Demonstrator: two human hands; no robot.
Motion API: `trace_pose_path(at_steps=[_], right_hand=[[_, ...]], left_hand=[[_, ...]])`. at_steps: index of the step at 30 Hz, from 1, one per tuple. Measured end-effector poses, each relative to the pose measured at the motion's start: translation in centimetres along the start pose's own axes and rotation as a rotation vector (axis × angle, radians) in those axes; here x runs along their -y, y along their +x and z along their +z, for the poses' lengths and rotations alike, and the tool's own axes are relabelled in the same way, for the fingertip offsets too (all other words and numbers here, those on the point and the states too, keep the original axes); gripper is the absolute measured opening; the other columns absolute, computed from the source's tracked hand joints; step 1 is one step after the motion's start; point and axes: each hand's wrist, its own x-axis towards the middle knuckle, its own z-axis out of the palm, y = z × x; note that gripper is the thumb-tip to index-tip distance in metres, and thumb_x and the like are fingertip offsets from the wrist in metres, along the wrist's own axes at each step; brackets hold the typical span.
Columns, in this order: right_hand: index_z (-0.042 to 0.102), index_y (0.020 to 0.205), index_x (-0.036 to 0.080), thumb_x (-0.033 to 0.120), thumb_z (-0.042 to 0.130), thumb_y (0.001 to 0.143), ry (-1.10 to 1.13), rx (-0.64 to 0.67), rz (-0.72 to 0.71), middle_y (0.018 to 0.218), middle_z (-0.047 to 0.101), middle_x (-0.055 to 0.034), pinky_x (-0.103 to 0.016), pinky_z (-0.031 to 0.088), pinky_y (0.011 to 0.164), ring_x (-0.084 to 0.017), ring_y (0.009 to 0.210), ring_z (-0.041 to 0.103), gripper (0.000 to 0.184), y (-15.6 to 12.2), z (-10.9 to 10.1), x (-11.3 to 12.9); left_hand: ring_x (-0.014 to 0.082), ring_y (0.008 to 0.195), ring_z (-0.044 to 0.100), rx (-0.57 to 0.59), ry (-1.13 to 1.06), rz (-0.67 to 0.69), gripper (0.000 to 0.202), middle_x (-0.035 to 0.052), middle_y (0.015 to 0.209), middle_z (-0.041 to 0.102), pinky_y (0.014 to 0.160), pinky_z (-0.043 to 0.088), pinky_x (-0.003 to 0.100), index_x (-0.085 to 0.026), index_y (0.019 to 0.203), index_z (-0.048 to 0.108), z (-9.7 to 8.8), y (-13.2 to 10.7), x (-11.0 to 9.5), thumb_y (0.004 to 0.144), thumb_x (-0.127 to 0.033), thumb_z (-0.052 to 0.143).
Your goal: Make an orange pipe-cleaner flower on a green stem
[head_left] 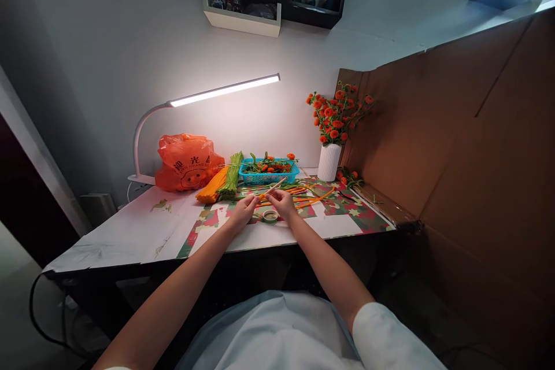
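Close together over the table, both hands pinch small things between their fingertips. My left hand [245, 210] is closed on an orange pipe cleaner [261, 197], a short bit of which shows between the hands. My right hand [282, 203] is closed at the lower end of a thin pale stick [277, 184], which slants up to the right. Fingers hide where stick and pipe cleaner meet. Just below the hands lies a roll of green tape [270, 217]. Loose orange and green pipe cleaners [318, 199] spread out behind and right of my right hand.
Orange [211, 186] and green bundles of pipe cleaners [232, 176] lie beside a blue basket [269, 178] of orange flowers. A red plastic bag [187, 162] and desk lamp [225, 90] stand left. A white vase [329, 162] holds flowers; a cardboard wall [468, 144] borders the right.
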Motion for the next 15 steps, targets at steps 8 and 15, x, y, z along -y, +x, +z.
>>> trace_pose_path(at_steps=[8,15], right_hand=[[0.061,0.058,0.017,0.048,0.061,0.074,-0.319,-0.203,-0.146,0.052,0.054,0.0003,-0.025,0.035,0.052,-0.012,0.05,0.044,0.035,-0.47,-0.18,0.41],[0.058,0.059,0.018,0.043,0.062,0.075,-0.379,-0.268,-0.181,0.051,0.052,0.0019,-0.025,0.035,0.053,-0.012,0.05,0.045,0.03,-0.59,-0.23,0.55]], left_hand=[[0.0124,0.054,0.041,-0.026,0.347,0.096,0.031,-0.0039,0.056,0.045,0.055,0.031,0.024,-0.02,0.065,0.048,-0.13,-0.54,-0.47,0.086,-0.042,0.043],[0.0115,0.048,0.039,-0.026,0.429,0.106,0.031,-0.005,0.052,0.043,0.05,0.027,0.023,-0.021,0.063,0.042,-0.04,-0.99,-1.03,0.087,-0.041,0.043]])
